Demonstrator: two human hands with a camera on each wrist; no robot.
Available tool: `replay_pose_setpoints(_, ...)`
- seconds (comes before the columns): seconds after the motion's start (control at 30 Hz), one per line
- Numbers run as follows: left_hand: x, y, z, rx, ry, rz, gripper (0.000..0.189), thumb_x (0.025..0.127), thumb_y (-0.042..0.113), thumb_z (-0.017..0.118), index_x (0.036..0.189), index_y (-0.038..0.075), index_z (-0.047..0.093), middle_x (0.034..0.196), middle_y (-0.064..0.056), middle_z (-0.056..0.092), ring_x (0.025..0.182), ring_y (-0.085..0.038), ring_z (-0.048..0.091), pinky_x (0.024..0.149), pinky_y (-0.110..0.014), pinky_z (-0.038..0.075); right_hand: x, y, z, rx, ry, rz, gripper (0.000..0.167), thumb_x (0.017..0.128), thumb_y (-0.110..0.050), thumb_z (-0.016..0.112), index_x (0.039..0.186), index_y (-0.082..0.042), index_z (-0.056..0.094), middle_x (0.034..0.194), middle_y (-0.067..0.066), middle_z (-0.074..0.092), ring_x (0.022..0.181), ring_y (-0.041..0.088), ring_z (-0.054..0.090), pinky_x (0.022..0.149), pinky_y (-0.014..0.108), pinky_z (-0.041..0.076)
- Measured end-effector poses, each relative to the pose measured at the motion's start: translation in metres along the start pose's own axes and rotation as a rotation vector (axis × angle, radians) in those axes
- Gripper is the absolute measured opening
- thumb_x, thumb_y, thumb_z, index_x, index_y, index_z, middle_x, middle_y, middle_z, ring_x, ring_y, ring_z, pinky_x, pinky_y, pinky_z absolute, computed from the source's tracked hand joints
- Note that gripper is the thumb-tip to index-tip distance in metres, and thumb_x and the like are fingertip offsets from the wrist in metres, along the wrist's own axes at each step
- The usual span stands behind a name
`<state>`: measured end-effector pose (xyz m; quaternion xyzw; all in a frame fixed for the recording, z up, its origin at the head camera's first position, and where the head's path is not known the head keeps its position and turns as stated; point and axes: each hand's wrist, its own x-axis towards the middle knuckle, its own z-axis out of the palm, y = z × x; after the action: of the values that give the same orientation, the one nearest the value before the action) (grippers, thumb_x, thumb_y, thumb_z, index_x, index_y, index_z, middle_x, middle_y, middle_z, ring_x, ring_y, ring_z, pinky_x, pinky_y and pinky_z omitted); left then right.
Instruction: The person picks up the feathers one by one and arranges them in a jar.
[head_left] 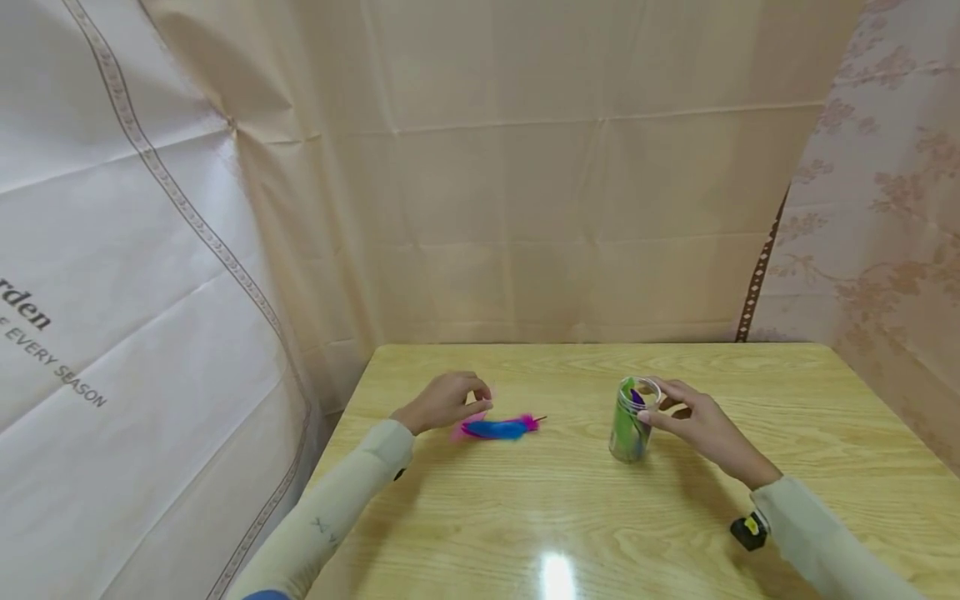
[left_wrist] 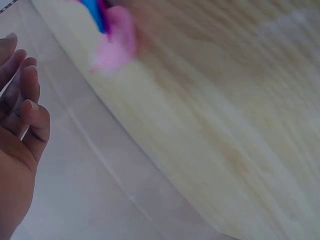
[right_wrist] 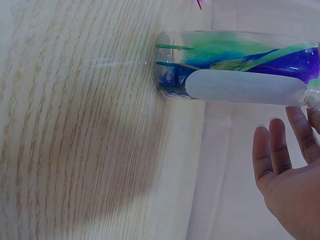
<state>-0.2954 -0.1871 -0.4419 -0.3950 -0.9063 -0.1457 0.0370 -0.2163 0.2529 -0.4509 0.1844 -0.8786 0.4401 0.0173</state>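
Note:
My left hand (head_left: 453, 400) hovers with loosely bent fingers just above a small pile of feathers on the table. In that pile a blue feather (head_left: 495, 429) lies over magenta, and a pale pink feather (left_wrist: 117, 45) sticks out beside it. Nothing shows between the left fingers in the left wrist view. With thumb and fingers, my right hand (head_left: 697, 421) holds the rim of a clear jar (head_left: 628, 454), which stands upright. Green feathers (right_wrist: 215, 42) and a purple feather (right_wrist: 285, 62) are inside it. A white label (right_wrist: 245, 86) covers part of its side.
Both hands work over a light wood-grain table (head_left: 570, 500). A beige cloth (head_left: 555, 208) hangs behind its far edge, with a white printed cloth (head_left: 112, 292) at the left and a floral cloth (head_left: 900, 208) at the right.

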Motion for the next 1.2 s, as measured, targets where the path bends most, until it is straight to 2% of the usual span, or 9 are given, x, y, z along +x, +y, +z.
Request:
replay_pose_setpoints(0.07,-0.004,-0.003,0.002,-0.007,-0.003,-0.014,0.016,0.099,0.026,0.072,0.107,0.013,0.077,0.097,0.004,0.07,0.074,-0.012,0.06,0.07,-0.027,0.052,0.0,-0.001,-0.001,0.004,0.001,-0.003,0.063,0.103,-0.038,0.065,0.157,-0.014,0.043,0.148,0.008,0.052,0.116,0.024,0.053,0.089,0.03,0.049)
replay_pose_setpoints(0.33,-0.013,-0.012,0.014,-0.031,-0.035,-0.061,0.021,0.098,0.027,0.073,0.109,0.009,0.077,0.098,0.001,0.07,0.092,-0.025,0.069,0.083,-0.036,0.056,0.0,0.001,-0.003,-0.005,0.01,-0.002,0.062,0.103,-0.039,0.064,0.157,-0.015,0.044,0.147,0.007,0.052,0.114,0.022,0.054,0.089,0.03,0.05)
replay_pose_setpoints(0.67,-0.022,-0.017,0.028,-0.003,-0.072,-0.147,0.03,0.096,0.042,0.074,0.107,0.015,0.078,0.095,0.008,0.067,0.086,-0.012,0.065,0.075,-0.028,0.054,0.001,0.004,-0.002,0.0,0.003,0.011,0.063,0.103,-0.041,0.064,0.157,-0.017,0.044,0.15,0.006,0.05,0.116,0.021,0.053,0.09,0.03,0.049)
replay_pose_setpoints(0.87,-0.023,-0.016,0.032,0.009,-0.084,-0.167,0.032,0.092,0.041,0.078,0.107,0.012,0.077,0.097,0.003,0.069,0.085,-0.013,0.064,0.076,-0.031,0.056,0.001,0.003,-0.003,0.004,0.002,0.017,0.064,0.102,-0.042,0.064,0.157,-0.017,0.043,0.149,0.006,0.051,0.116,0.023,0.053,0.09,0.028,0.049)
replay_pose_setpoints(1.03,-0.025,-0.018,0.038,0.048,-0.093,-0.172,0.031,0.091,0.039,0.08,0.106,0.012,0.077,0.095,0.003,0.069,0.084,-0.011,0.062,0.075,-0.03,0.055,0.0,0.001,-0.002,0.015,0.0,0.006,0.064,0.103,-0.038,0.065,0.158,-0.016,0.042,0.149,0.009,0.051,0.116,0.024,0.053,0.089,0.028,0.049)
replay_pose_setpoints(1.2,-0.026,-0.02,0.04,0.043,-0.094,-0.176,0.028,0.091,0.036,0.08,0.105,0.013,0.076,0.094,0.003,0.069,0.084,-0.012,0.062,0.075,-0.031,0.055,-0.001,0.0,-0.002,0.02,-0.001,0.011,0.066,0.102,-0.038,0.066,0.158,-0.014,0.041,0.148,0.01,0.052,0.114,0.023,0.053,0.089,0.028,0.05)
